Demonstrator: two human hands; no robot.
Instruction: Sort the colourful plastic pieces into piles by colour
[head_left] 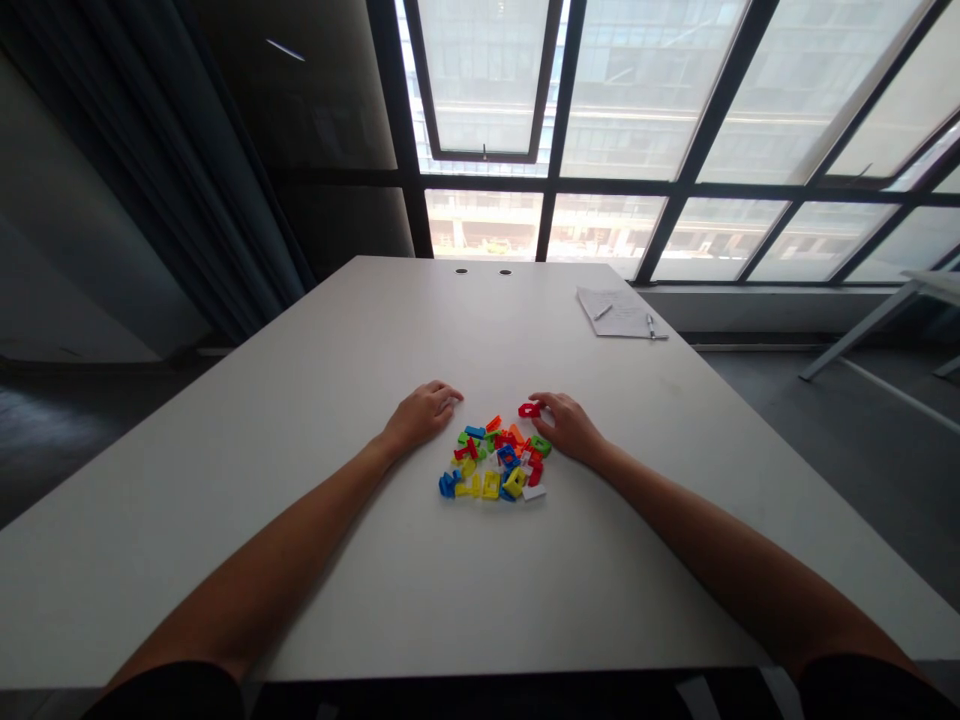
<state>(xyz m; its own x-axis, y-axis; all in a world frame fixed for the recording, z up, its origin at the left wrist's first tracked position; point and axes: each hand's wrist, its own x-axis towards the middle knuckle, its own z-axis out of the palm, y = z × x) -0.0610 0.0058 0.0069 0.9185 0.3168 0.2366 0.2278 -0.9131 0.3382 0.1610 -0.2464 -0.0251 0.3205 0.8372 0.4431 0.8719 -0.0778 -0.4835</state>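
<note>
A heap of small colourful plastic building pieces in red, orange, yellow, green, blue and white lies on the table between my hands. My right hand is at the heap's upper right, its thumb and fingers closed on a red plastic building piece at the heap's far edge. Under those fingers, a green piece is partly covered. To the upper left of the heap, my left hand rests on the tabletop with its fingers loosely stretched out and nothing in them.
The white table reaches away toward large windows. Sheets of paper with pens on them lie at its far right. Two round cable holes sit near the far edge. A dark curtain hangs at the left, and another table stands at the right.
</note>
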